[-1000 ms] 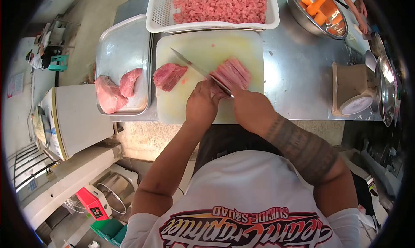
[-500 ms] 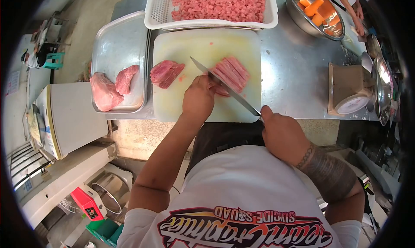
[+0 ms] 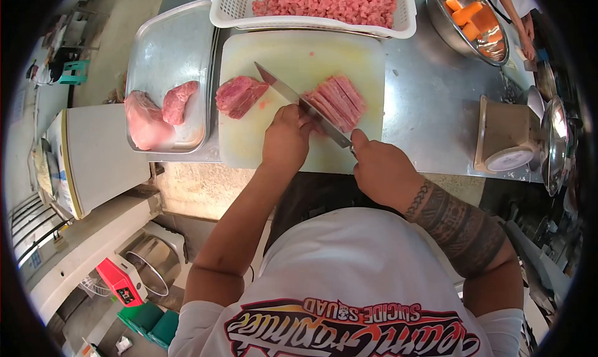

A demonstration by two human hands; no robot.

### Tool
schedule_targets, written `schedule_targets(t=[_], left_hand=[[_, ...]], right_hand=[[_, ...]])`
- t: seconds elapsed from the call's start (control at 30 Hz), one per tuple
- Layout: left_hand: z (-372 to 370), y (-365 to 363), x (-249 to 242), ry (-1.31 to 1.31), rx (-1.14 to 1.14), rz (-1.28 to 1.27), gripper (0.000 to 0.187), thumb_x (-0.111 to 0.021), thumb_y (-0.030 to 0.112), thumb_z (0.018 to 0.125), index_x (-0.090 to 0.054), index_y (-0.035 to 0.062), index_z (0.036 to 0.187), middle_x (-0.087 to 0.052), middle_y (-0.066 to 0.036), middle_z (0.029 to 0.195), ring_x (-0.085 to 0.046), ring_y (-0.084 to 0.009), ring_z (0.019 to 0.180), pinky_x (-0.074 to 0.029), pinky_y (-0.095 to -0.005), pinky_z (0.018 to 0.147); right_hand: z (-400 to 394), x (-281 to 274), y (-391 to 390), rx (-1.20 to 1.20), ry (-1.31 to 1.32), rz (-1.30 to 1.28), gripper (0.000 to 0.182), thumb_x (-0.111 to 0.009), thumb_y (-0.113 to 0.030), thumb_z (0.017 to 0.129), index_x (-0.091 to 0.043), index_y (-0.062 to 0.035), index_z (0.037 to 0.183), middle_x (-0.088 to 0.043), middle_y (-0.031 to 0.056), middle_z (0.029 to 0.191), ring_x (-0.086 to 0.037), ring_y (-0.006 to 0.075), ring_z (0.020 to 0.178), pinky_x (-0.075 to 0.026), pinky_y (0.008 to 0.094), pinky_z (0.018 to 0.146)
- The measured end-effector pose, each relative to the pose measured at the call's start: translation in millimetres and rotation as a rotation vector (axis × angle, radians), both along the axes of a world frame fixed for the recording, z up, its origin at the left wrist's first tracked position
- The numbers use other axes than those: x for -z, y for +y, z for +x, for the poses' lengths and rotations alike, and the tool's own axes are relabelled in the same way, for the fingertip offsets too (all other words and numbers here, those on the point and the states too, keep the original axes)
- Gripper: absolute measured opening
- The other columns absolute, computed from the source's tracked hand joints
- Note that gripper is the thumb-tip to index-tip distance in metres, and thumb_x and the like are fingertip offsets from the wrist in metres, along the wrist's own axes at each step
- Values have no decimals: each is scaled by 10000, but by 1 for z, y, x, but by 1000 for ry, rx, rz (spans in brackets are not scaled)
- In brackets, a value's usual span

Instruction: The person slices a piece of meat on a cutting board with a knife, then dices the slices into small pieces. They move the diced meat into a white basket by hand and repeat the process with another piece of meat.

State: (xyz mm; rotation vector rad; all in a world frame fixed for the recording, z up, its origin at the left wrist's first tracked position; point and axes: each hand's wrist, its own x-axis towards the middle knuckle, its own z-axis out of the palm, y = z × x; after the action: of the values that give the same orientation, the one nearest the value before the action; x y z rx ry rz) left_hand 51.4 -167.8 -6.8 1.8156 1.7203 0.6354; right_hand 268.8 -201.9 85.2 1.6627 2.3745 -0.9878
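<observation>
My right hand (image 3: 386, 170) grips the handle of a long kitchen knife (image 3: 283, 88), its blade slanting up and left across the cutting board (image 3: 299, 55). Beside the blade, my left hand (image 3: 286, 138) has its fingers bent and pressed on a piece of meat, mostly hidden under the hand and blade. Strips of pink meat (image 3: 339, 101) lie side by side just right of the blade. On the board's left part sits a thicker chunk of meat (image 3: 240, 96), apart from my left hand.
A white basket (image 3: 311, 22) of diced meat stands behind the board. Left is a metal tray (image 3: 165, 52) with two meat pieces (image 3: 148, 120). At right are a steel bowl (image 3: 455, 39) of carrots (image 3: 467, 13) and a scale (image 3: 507, 133). Another person's hand (image 3: 526, 39) shows top right.
The knife and my right hand have moved forward and left, so the blade tip reaches farther across the board. My left hand stays at the meat. The view has shifted slightly.
</observation>
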Motion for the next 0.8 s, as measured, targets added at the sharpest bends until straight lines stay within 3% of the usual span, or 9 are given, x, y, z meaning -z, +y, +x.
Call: schedule_targets(t=[0.13, 0.23, 0.37, 0.53, 0.63, 0.73, 0.8], left_hand=[[-2, -3, -3, -20, -18, -45, 236, -816, 99, 883, -646, 7, 1019, -706, -177, 1008, -713, -371, 963, -577, -462, 842], [-3, -4, 1, -58, -4, -32, 235, -773, 65, 881, -614, 24, 1049, -708, -161, 1063, -694, -404, 1010, -585, -506, 821], [-3, -11, 7, -47, -2, -1, 236, -776, 67, 878, -619, 27, 1048, -711, -161, 1073, -693, -401, 1018, -580, -509, 835], [-7, -6, 9, -85, 40, 58, 264, -785, 67, 867, -621, 26, 1071, -697, -150, 1041, -684, -397, 1018, -567, -508, 866], [-11, -1, 14, 65, 124, 121, 386, -858, 107, 830, -631, 39, 1134, -684, -179, 1132, -685, -369, 1064, -555, -458, 930], [-15, 11, 13, 150, 144, 230, 547, -893, 175, 782, -603, 62, 1232, -632, -193, 1266, -605, -409, 1221, -477, -552, 1036], [-25, 23, 11, 129, 357, 337, 675, -919, 245, 745, -587, 77, 1308, -562, -218, 1412, -499, -444, 1367, -391, -611, 1128]], right_hand=[[-15, 2, -1, -15, -82, -41, 367, -588, -30, 917, -521, 48, 1269, -720, 223, 859, -735, 421, 781, -599, 493, 679], [-21, -1, 1, -15, -114, -67, 367, -576, -30, 920, -521, 52, 1274, -721, 231, 865, -736, 424, 775, -598, 496, 672], [-28, 53, -1, 33, 24, 63, 250, -565, -51, 944, -530, 23, 1180, -720, 236, 863, -738, 417, 766, -595, 498, 669], [-38, 54, 16, 97, 89, 71, 200, -594, -65, 937, -523, -8, 1114, -717, 243, 871, -733, 428, 809, -582, 530, 696], [-19, 37, 1, 172, 192, 97, 245, -615, -79, 931, -523, 2, 1143, -718, 241, 876, -728, 440, 839, -576, 545, 729], [9, -2, -20, 298, 169, 138, 287, -633, -90, 926, -518, 16, 1167, -716, 230, 865, -719, 451, 838, -571, 547, 748], [29, -15, -31, 426, 130, 118, 303, -637, -79, 918, -515, 23, 1176, -713, 230, 853, -716, 456, 836, -570, 546, 745]])
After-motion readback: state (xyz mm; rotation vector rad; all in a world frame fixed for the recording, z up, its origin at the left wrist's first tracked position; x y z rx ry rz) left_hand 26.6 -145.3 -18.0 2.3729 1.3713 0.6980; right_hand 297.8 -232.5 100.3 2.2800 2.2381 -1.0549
